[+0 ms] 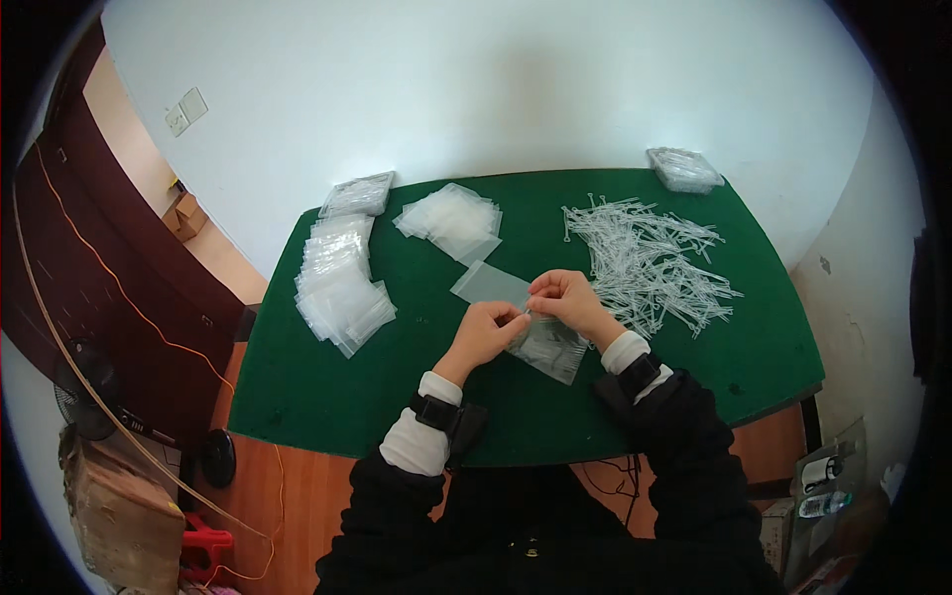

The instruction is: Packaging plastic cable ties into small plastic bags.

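Note:
Both my hands meet over the middle of the table, fingertips pinched close together at the upper edge of a clear plastic bag [551, 349]. Thin clear sticks show inside its lower part. My left hand [483, 335] closes thumb and forefinger on the left of that edge. From the right, my right hand [570, 301] pinches it as well; the exact grip is partly hidden by the fingers. A flat, frosted empty bag [484, 285] lies just beyond my left hand, partly covered. Beside my right hand spreads a large loose pile of clear looped sticks [650, 263].
On the green table [476, 416], overlapping bags [342, 283] form a row at left, and more bags [451, 220] fan out at the back. Packed clear containers stand at the back left [359, 194] and back right [684, 171]. A white wall [496, 89] rises behind.

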Motion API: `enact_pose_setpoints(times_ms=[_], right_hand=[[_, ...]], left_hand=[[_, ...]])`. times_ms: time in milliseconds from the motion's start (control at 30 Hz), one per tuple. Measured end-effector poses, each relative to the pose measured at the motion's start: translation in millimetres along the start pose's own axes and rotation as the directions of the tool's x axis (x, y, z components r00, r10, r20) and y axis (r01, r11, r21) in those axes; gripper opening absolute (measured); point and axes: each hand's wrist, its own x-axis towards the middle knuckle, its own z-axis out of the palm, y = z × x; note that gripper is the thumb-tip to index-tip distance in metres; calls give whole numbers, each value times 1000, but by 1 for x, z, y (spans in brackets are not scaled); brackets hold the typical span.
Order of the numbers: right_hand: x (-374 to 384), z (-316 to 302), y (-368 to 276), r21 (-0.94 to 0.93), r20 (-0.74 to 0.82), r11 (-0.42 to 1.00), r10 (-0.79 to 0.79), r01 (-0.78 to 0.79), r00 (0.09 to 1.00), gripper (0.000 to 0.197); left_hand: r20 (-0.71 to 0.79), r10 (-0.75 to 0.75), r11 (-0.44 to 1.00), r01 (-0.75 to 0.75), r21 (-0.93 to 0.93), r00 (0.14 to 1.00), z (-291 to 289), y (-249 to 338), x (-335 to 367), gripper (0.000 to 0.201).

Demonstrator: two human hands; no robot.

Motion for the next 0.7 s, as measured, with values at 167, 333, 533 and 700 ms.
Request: enact_pose_setpoints(times_ms=[167, 333, 533, 700], right_hand=[[-2, 3, 0, -39, 62, 999, -9, 11, 998, 14], [-2, 4, 0, 11, 83, 999, -39, 38, 996, 13], [-3, 7, 1, 48, 55, 997, -62, 60, 997, 12], [-1, 6, 5, 64, 39, 995, -76, 73, 996, 12]], left_hand=[[-37, 28, 999, -27, 32, 999, 2, 4, 0, 25], [-36, 38, 999, -37, 5, 999, 1, 6, -1, 25], [-29, 28, 1000, -28, -8, 999, 1, 6, -1, 23], [-58, 24, 995, -29, -90, 998, 8, -1, 1, 22]])
